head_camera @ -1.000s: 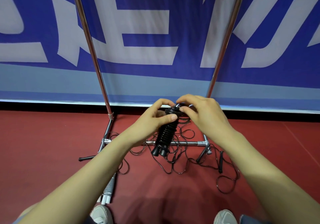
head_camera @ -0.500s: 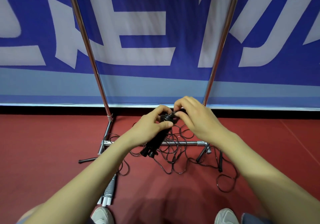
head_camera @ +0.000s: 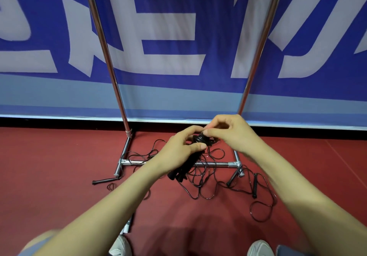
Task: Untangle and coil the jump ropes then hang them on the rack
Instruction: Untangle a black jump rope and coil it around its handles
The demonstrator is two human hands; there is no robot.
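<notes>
2 rack poles [head_camera: 107, 57] flank left hand [head_camera: 178, 148] and right hand [head_camera: 230, 134] gripping coiled rope [head_camera: 199, 139].

Between the rack's left upright [head_camera: 107, 57] and right upright [head_camera: 258, 57] you have an open gap to reach through, closed off behind by the blue banner [head_camera: 178, 37]. At floor level the crossbar [head_camera: 216, 164] spans that gap, and the tangled jump ropes [head_camera: 200, 188] loop over and around it, spreading out toward your right. A loose handle [head_camera: 104, 180] lies by the rack's left foot; two more handles [head_camera: 254, 185] lie near the right foot. Your left hand [head_camera: 176, 152] and right hand [head_camera: 232, 134], both on the coiled rope [head_camera: 198, 138], fill the middle above the crossbar. The red floor [head_camera: 49, 166] to the left lies open.
</notes>
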